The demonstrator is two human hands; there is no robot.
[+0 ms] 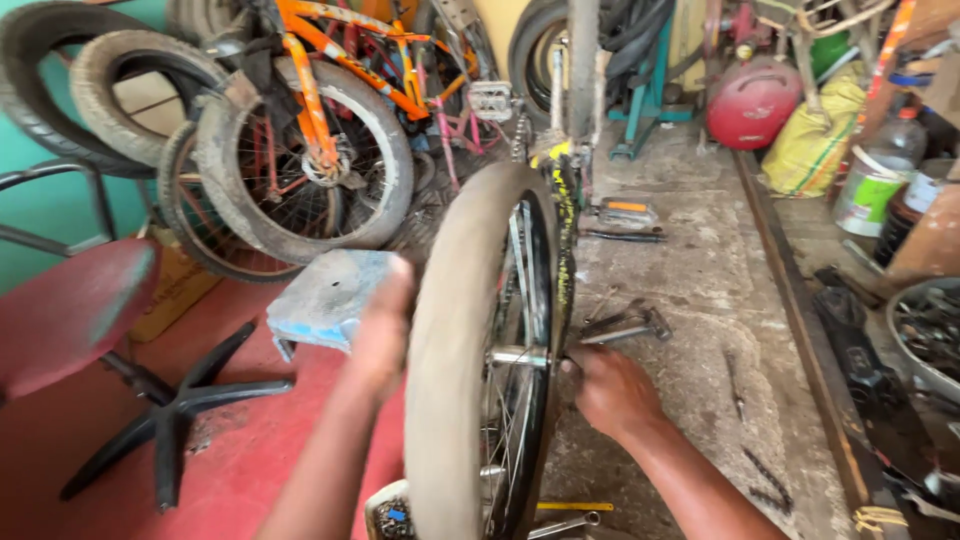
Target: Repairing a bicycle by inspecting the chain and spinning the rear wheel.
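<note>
Wheel stands upright between my hands, left hand flat on the tyre to steady it, right hand closed around the axle end.

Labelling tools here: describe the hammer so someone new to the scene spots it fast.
Start at the big dusty bicycle wheel standing upright in the middle. Just right of its axle, past the right hand, the hammer lies flat on the grey concrete floor. Unlike the thin loose tools nearby, it has a chunky metal head.
</note>
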